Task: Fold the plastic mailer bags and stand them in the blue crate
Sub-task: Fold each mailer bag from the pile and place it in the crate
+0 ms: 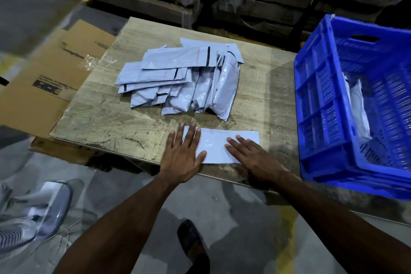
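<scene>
Head view: one mailer bag pressed flat at the near edge of the wooden table.

Left hand, fingers straight and spread, lies flat on the bag's left end; right hand, fingers straight, lies flat on its right part; hands apart. Pile of mailer bags mid-table, beyond the pressed bag. Blue crate on the table's right side, holding white bags upright. Flattened cardboard box at left. Fan on the floor, lower left.
</scene>
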The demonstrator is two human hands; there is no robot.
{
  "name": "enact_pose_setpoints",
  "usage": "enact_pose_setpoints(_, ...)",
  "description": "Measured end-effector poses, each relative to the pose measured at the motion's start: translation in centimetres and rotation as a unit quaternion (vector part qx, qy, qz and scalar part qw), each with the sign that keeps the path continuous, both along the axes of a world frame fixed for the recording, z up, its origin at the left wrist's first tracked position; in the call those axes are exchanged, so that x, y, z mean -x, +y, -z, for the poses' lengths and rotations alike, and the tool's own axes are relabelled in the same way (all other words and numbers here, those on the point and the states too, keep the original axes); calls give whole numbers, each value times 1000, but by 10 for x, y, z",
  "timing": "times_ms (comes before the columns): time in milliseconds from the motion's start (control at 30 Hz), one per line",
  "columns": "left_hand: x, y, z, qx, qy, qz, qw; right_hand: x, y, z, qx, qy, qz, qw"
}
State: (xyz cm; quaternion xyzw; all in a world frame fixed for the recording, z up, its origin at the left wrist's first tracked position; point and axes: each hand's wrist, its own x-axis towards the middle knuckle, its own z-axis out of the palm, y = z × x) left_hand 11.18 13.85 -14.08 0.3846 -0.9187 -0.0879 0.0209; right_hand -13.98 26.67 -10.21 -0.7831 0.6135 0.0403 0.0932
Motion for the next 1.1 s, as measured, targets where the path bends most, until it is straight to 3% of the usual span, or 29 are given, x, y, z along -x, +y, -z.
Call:
enact_pose_setpoints(100,-4,5,-4,23,38,20,999,-3,1,2,43,-15,5,999)
enact_pose_setpoints(233,2,10,-9,114,23,68,991,-12,-1,1,103,-41,-7,994)
enact_pose_setpoints(367,8,9,-13,124,54,3,991,-20,9,-7,189,17,-132,973)
enact_pose_setpoints(467,0,12,-13,143,77,-7,987,-19,16,-7,202,12,-185,962)
enact_pose_setpoints(700,-11,19,-47,191,151,-26,970,-28,16,-60,222,-118,-111,962)
enact_pose_setpoints(900,-4,10,-72,213,167,-47,962,-15,10,-78,206,-260,46,942)
enact_pose_setpoints(1000,2,14,-61,199,133,-29,971,4,-2,-68,166,-241,84,953)
enact_pose_setpoints(1100,2,20,-44,169,84,-10,982,22,-13,-57,122,-126,96,980)
